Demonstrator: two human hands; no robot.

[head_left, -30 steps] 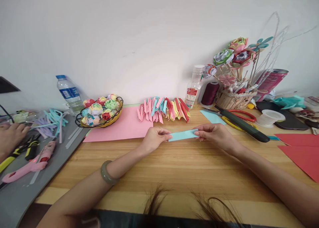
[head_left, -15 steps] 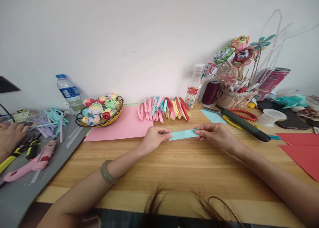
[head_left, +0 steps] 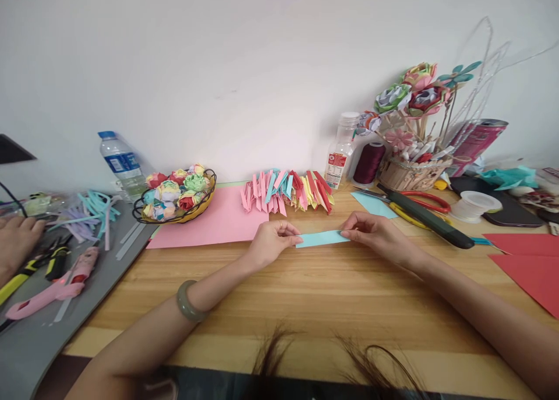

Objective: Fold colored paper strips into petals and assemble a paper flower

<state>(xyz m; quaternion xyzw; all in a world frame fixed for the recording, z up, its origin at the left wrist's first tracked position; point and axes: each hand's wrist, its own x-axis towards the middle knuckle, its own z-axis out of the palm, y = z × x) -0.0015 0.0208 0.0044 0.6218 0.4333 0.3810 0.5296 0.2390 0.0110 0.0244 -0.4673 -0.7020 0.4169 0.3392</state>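
With left hand and right hand, pinches a narrow light-blue paper strip by opposite ends over brown wooden tabletop.

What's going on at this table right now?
A person's left hand and right hand pinch a light-blue paper strip at its two ends, over the wooden table. Beyond it lies a row of folded paper pieces, with a wicker basket of paper flowers further left. Another person's hand shows at the left edge.

There are two bottles, two red sheets, one bracelet and one held strip
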